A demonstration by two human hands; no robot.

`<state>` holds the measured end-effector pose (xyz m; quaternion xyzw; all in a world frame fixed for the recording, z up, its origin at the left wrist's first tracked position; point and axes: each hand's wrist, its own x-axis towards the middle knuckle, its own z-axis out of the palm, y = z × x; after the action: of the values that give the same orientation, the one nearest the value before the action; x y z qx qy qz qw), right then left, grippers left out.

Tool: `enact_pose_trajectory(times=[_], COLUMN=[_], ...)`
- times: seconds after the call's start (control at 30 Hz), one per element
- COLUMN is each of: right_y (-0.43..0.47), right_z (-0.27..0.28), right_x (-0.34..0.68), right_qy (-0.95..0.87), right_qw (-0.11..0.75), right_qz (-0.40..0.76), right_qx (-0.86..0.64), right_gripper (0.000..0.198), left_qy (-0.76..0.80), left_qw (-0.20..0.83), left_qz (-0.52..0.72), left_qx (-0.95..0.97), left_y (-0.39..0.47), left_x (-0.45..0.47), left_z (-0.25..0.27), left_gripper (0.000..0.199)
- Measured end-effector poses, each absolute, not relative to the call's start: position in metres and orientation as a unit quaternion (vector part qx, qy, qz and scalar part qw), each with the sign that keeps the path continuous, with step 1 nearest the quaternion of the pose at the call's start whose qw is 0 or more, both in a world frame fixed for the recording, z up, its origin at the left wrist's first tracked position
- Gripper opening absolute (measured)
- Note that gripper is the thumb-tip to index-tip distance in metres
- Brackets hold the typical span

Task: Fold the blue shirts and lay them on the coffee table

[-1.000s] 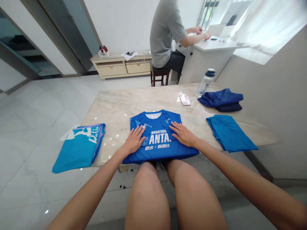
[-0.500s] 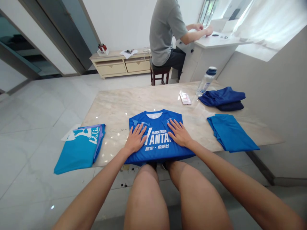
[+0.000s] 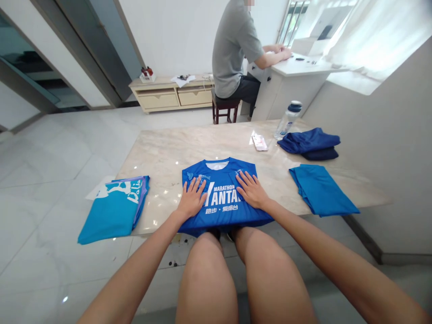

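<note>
A blue running shirt (image 3: 221,218) with white lettering lies front side up before me, its neckline away from me and its lower part over the table's near edge. My left hand (image 3: 193,198) rests flat on the left side of the shirt, fingers spread. On the right side, my right hand (image 3: 251,190) also lies flat with its fingers apart, covering the end of the big lettering. Neither hand grips the cloth.
Folded shirts (image 3: 111,211) lie at the marble table's (image 3: 162,148) left edge, a folded blue garment (image 3: 326,191) at right. Behind are dark blue clothes (image 3: 310,143), a water bottle (image 3: 287,120) and a phone (image 3: 259,142). A person (image 3: 232,49) sits at a white desk (image 3: 297,69).
Both hands stay flat on the shirt in almost the same place. The view has shifted slightly, and the seated person's hands have drawn back a little over the desk.
</note>
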<state>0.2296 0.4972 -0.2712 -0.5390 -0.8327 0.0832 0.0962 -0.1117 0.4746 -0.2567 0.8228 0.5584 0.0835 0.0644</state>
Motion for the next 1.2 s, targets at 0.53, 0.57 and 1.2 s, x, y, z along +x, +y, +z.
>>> enact_pose_trajectory(times=[0.53, 0.57, 1.2], right_y=[0.62, 0.626, 0.726], right_z=[-0.227, -0.228, -0.201], right_x=[0.3, 0.3, 0.237], right_qy=[-0.728, -0.731, -0.726], right_qw=[0.103, 0.078, 0.102], right_qz=[0.231, 0.243, 0.047], right_qx=[-0.637, -0.633, -0.678], right_gripper=[0.06, 0.064, 0.026], left_qy=[0.691, 0.687, 0.732], left_qw=[0.302, 0.327, 0.127], left_qz=[0.189, 0.179, 0.142], left_qx=[0.629, 0.624, 0.654], left_y=[0.589, 0.594, 0.706], left_x=[-0.194, -0.194, -0.195], left_z=[-0.217, -0.219, -0.173], left_gripper=[0.06, 0.061, 0.023])
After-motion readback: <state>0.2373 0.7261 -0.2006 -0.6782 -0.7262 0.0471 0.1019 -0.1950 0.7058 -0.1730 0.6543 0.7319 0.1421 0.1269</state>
